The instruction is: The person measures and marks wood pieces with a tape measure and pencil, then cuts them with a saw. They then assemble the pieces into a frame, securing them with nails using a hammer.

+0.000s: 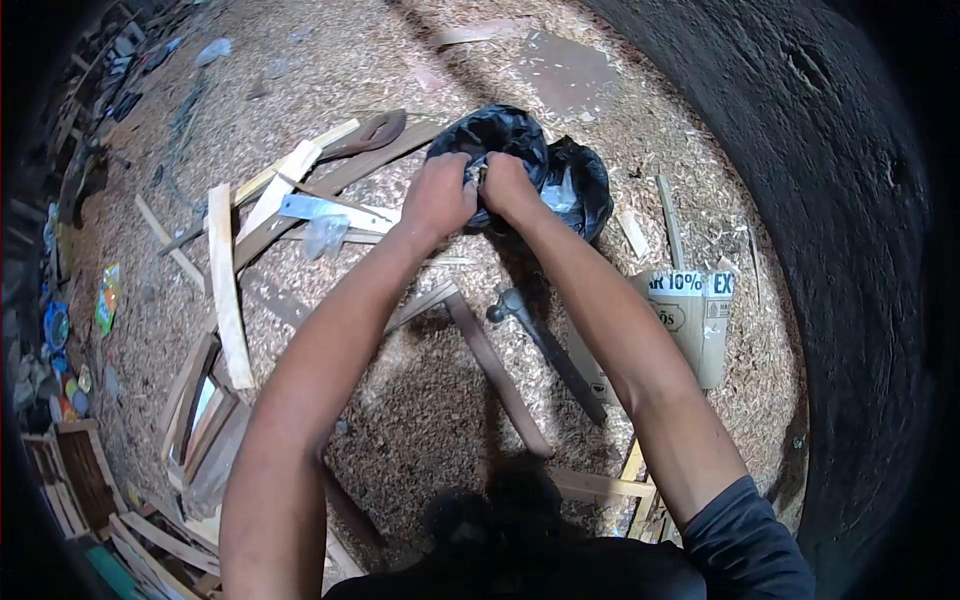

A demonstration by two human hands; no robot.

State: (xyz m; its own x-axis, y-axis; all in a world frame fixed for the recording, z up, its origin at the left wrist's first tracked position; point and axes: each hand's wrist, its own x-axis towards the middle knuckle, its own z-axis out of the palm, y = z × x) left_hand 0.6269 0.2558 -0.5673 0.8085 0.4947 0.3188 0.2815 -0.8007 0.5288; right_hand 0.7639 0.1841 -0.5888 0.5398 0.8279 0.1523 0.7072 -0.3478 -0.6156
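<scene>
My left hand (442, 192) and my right hand (507, 186) are both closed, knuckles up, close together over an opened black plastic bag (520, 135). Crumpled plastic (479, 178) shows between my fingers; what lies inside it is hidden. Beside my right wrist, a second black bag (594, 190) holds something clear and plastic. A handsaw (325, 209) lies on the wood strips left of my left hand, with a clear plastic bag (325, 236) by its blade. Below my hands, a hammer (548, 345) rests on the ground.
Wood shavings (400, 75) cover the ground. Pale wood strips (228, 290) and planks lie at the left. A flattened cardboard box (712, 345) sits under my right forearm. A dark curved wall (800, 200) rises on the right. Wooden frames (75, 470) stand at lower left.
</scene>
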